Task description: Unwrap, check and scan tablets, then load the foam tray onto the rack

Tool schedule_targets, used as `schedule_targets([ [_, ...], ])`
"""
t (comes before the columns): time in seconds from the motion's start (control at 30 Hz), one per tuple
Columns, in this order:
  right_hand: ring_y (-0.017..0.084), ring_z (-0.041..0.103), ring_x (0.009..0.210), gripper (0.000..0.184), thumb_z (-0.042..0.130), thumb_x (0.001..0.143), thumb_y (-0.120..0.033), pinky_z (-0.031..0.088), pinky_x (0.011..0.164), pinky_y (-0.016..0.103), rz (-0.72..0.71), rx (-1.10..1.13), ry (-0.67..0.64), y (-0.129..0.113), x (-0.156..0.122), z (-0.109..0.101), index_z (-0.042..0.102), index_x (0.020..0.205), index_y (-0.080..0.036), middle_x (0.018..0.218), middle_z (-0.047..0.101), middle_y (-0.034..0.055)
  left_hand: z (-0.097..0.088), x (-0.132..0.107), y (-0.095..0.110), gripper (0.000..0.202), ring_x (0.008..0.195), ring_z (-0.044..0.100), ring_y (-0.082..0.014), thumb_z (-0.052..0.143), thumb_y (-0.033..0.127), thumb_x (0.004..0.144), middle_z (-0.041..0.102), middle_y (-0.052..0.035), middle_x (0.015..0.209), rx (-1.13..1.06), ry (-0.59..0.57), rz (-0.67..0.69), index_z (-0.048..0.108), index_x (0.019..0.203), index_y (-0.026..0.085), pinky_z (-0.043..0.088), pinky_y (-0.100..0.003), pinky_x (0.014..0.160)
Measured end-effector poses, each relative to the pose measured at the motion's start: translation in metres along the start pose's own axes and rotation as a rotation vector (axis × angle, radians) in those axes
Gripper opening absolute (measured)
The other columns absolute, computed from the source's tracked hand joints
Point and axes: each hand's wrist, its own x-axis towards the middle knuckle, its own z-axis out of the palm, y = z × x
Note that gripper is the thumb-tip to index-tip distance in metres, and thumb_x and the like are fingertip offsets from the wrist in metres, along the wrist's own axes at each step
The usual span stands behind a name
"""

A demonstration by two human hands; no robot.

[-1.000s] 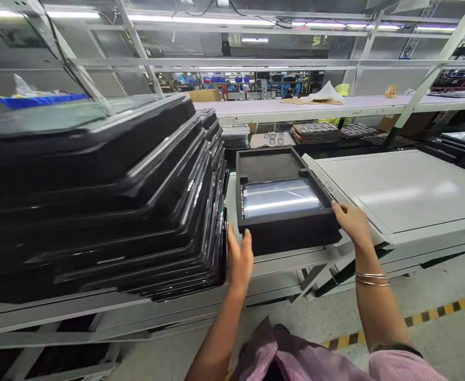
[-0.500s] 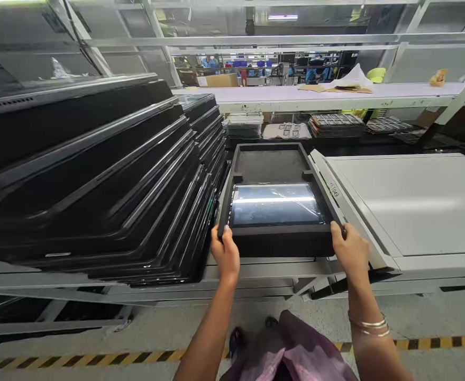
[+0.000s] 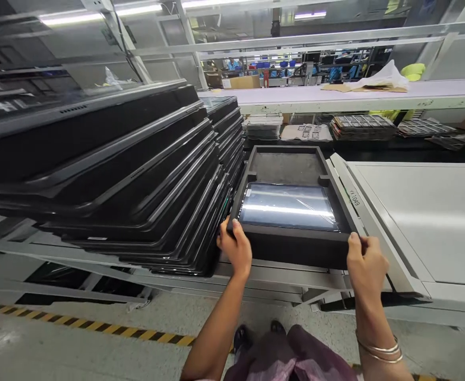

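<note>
A black foam tray (image 3: 295, 246) lies on the white workbench rail in front of me. A glossy screen panel (image 3: 288, 207) sits in its near compartment; the far compartment (image 3: 288, 168) shows only bare foam. My left hand (image 3: 235, 247) is closed on the tray's near left corner. On the near right corner my right hand (image 3: 366, 262) grips the rim, with bangles on its wrist. Directly left of the tray leans a tall stack of black trays (image 3: 129, 174), almost touching my left hand.
A large white flat panel (image 3: 426, 211) lies right of the tray. Behind it run a long white shelf (image 3: 335, 98) and low stacks of small-part trays (image 3: 361, 126). A yellow-black floor stripe (image 3: 77, 324) crosses below. Distant workers stand at the back.
My left hand went from open beside the stack to gripping the tray's near left corner. My right hand closed more firmly round the right corner. My view shifted left.
</note>
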Motion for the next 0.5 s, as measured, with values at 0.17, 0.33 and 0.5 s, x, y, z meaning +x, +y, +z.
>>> schedule_targets([
  [0.17,0.020,0.052,0.067,0.039,0.050,0.083,-0.056,0.037,0.066,0.032,-0.011,0.188,0.113,0.002,0.007,0.004,0.053,0.087,-0.017,0.074,0.056,0.0046,-0.004,0.002,0.006,0.029,0.081,0.055,-0.0237,0.043,0.046,0.084,0.061,-0.0071,0.076,0.072,-0.042,0.021,0.056,0.088,0.020,0.041,-0.037,0.081],
  [0.33,0.021,0.051,0.071,0.039,0.053,0.079,-0.057,0.039,0.070,0.035,-0.102,0.252,0.255,0.004,0.006,0.002,0.052,0.083,-0.018,0.077,0.053,0.0040,-0.010,0.005,0.012,0.036,0.086,0.057,-0.0252,0.039,0.049,0.086,0.063,-0.0102,0.084,0.081,-0.086,0.038,0.057,0.091,0.018,0.041,-0.038,0.083],
  [0.5,0.024,0.052,0.074,0.029,0.052,0.077,-0.049,0.040,0.075,0.038,-0.031,0.176,0.234,0.018,-0.008,0.005,0.048,0.079,-0.020,0.075,0.052,0.0044,-0.012,-0.007,-0.003,0.034,0.080,0.059,-0.0225,0.043,0.045,0.084,0.065,-0.0079,0.084,0.038,-0.159,-0.005,0.057,0.099,0.018,0.044,-0.035,0.076],
])
